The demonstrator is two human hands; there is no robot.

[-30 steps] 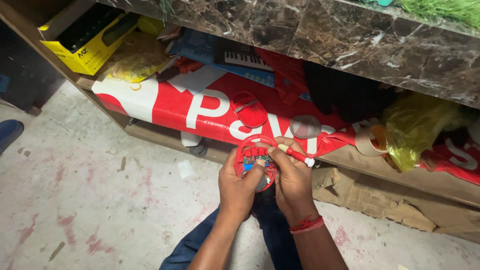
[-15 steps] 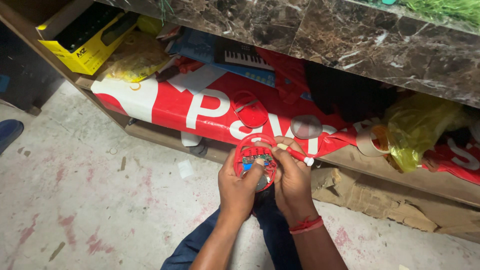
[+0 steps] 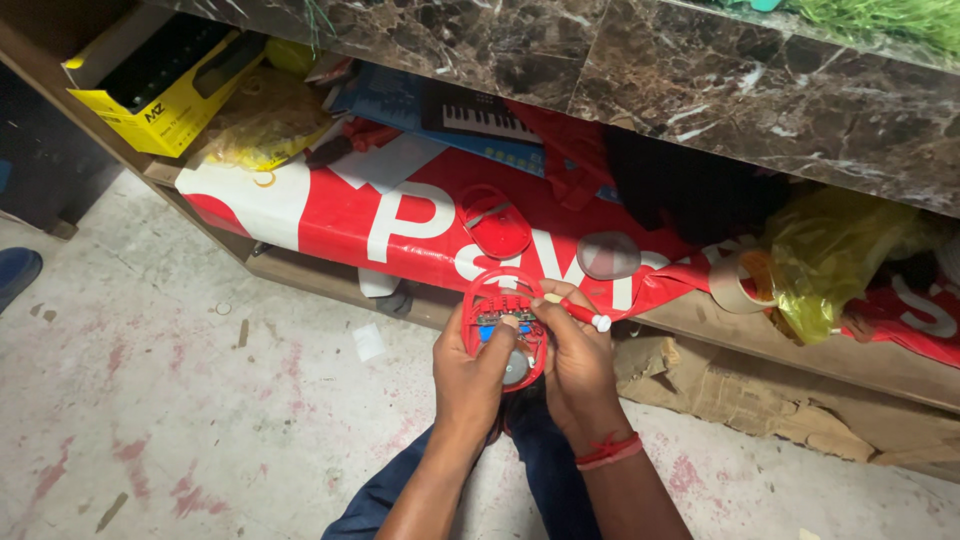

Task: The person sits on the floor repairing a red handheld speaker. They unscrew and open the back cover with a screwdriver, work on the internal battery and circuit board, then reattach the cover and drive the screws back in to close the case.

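My left hand grips an opened red oval device from below, its circuit board and a round metal part exposed. My right hand, with a red thread round the wrist, pinches a small red-handled screwdriver whose tip rests on the board. Both hands meet at the device, just in front of a low shelf. The device's loose red cover and a grey oval piece lie on the red and white banner spread over the shelf.
A dark marble slab overhangs the shelf. Under it sit a yellow box, a toy keyboard, a tape roll and a yellow plastic bag. Torn cardboard lies below. The concrete floor is stained pink.
My hands and the device stay in nearly the same place. The screwdriver tip has shifted slightly on the board.
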